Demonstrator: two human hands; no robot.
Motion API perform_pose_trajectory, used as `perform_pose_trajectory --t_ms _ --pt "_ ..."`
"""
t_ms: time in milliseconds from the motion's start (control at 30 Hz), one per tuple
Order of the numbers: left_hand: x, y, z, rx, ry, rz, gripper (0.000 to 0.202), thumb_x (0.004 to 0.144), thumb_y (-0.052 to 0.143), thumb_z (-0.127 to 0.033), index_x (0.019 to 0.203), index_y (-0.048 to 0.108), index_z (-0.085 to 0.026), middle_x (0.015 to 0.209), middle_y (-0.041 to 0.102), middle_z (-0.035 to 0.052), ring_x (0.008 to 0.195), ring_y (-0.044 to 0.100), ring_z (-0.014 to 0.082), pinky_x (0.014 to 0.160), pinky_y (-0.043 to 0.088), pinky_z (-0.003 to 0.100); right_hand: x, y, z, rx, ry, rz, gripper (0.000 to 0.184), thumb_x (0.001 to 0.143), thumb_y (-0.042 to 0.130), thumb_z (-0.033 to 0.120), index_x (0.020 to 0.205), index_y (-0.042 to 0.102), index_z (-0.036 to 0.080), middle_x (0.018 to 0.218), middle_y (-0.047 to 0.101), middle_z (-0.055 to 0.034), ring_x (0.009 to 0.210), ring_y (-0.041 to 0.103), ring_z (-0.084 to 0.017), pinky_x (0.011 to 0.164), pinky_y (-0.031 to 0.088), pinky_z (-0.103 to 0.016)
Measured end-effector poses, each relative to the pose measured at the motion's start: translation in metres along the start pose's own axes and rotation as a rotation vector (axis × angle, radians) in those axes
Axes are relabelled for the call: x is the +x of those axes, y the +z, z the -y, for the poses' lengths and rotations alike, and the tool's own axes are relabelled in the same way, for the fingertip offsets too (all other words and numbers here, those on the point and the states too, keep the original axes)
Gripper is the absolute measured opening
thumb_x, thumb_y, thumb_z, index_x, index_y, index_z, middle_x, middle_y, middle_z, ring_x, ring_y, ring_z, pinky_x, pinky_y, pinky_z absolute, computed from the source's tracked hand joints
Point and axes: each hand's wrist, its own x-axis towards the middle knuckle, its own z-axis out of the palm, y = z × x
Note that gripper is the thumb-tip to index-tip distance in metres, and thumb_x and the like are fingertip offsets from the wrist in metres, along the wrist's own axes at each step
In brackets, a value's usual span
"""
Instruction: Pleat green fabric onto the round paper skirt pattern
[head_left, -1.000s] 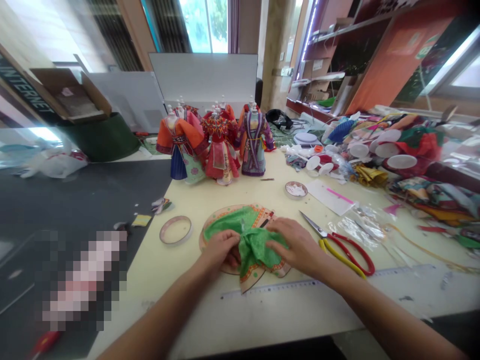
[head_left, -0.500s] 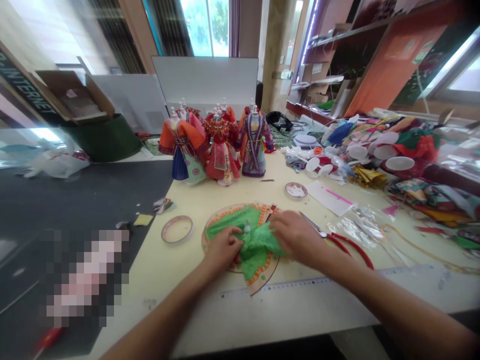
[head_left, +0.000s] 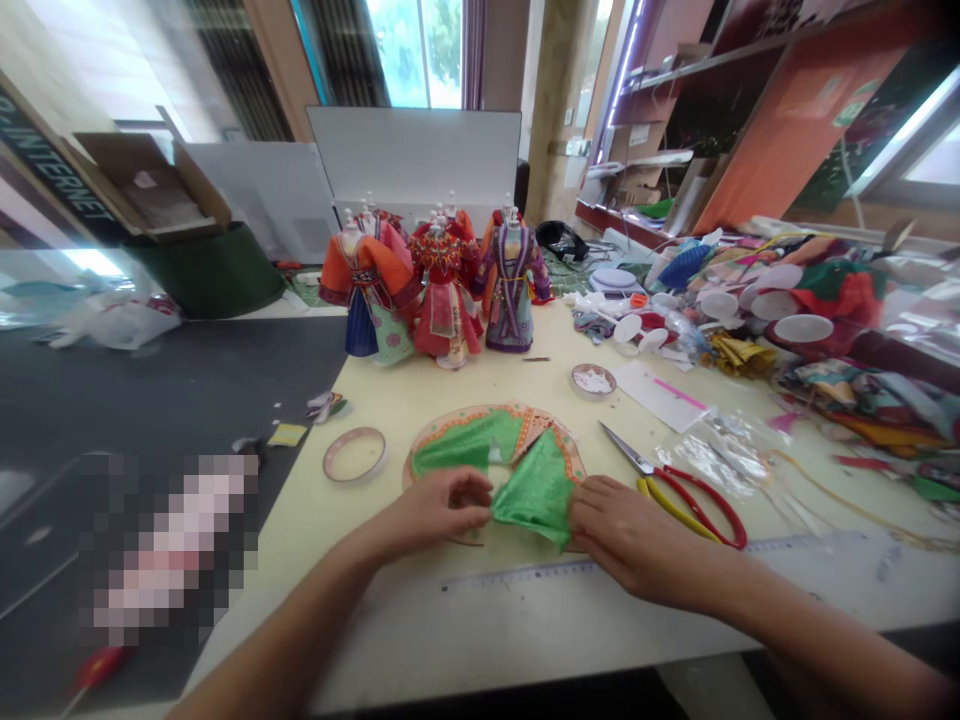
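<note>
Head-camera record. A left hand [head_left: 439, 510] and a right hand [head_left: 637, 540] work at the near side of a cream-topped table [head_left: 420, 640], either side of a crinkled bright green cloth [head_left: 536, 490]. The cloth lies on a round paper pattern with an orange printed border [head_left: 450, 425], near the table's front edge.

Cloth state: one panel lies flat across the pattern's left half; a second, roughly triangular panel sits to the right. A wedge of the orange-printed paper shows between them at the top. The pattern's rim is uncovered along the far side. No stitching or glue can be made out at this resolution.

Hand state: the left fingers [head_left: 469, 495] are held close together, their tips at the cloth's inner edge. The right fingers [head_left: 589, 510] are spread and rest on the lower right edge of the cloth. Whether either hand is actually gripping the cloth cannot be told.

Nearby: long red-and-yellow-handled steel scissors [head_left: 694, 510] lie just right of the right hand, and a clear steel ruler [head_left: 525, 575] lies just below the cloth. A round tape ring [head_left: 355, 455] sits left of the pattern. Beyond, a row of finished miniature costumed dress forms [head_left: 446, 290] stands upright.
</note>
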Motion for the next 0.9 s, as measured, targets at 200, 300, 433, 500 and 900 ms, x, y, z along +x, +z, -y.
perform_pose_trajectory --t_ms 200,300,433,500,900 --pt "-0.030 -0.025 -0.030 0.182 0.000 0.346 0.031 0.077 0.057 -0.028 0.108 0.063 -0.023 0.098 0.068 0.0066 0.087 0.064 0.0181 0.073 0.049 0.026 -0.019 -0.023 0.006 0.243 -0.105 0.182 0.013 0.086 0.047 0.020 0.080 0.059 0.022 0.079 0.063 -0.0006 0.082 0.056 -0.015 0.078 0.041 -0.027" --pt "-0.010 -0.042 -0.033 0.329 0.026 0.112 0.024 0.079 0.053 -0.032 0.096 0.066 -0.023 0.084 0.070 0.0036 0.075 0.064 0.0176 0.063 0.047 0.024 -0.007 -0.033 -0.015 0.277 -0.006 0.179 0.017 0.088 0.046 0.027 0.088 0.062 0.025 0.086 0.066 0.0000 0.080 0.059 -0.014 0.072 0.043 -0.025" --pt "0.055 -0.053 -0.022 0.581 0.098 -0.472 0.019 0.075 0.054 -0.028 0.086 0.066 -0.018 0.091 0.066 0.0072 0.089 0.058 0.0227 0.080 0.042 0.030 0.040 -0.021 -0.058 -0.052 0.483 -0.095 0.027 0.086 0.043 0.036 0.082 0.064 0.019 0.085 0.066 -0.0100 0.075 0.060 -0.021 0.064 0.040 -0.030" --pt "0.086 -0.051 -0.013 0.604 0.092 -0.562 0.017 0.069 0.060 -0.026 0.082 0.064 -0.016 0.093 0.064 0.0101 0.095 0.054 0.0266 0.083 0.039 0.033 0.061 -0.007 -0.071 -0.081 0.540 -0.113 0.028 0.081 0.051 0.040 0.072 0.062 0.016 0.078 0.064 -0.0132 0.071 0.060 -0.023 0.060 0.039 -0.031" --pt "0.033 -0.064 -0.012 0.366 0.169 -0.666 0.026 0.081 0.046 -0.043 0.074 0.051 -0.018 0.061 0.050 -0.0038 0.056 0.046 0.0117 0.054 0.036 0.021 0.020 -0.017 -0.092 0.192 0.482 -0.344 0.020 0.084 0.042 0.031 0.071 0.051 0.019 0.067 0.054 0.0001 0.063 0.051 -0.014 0.057 0.040 -0.024"
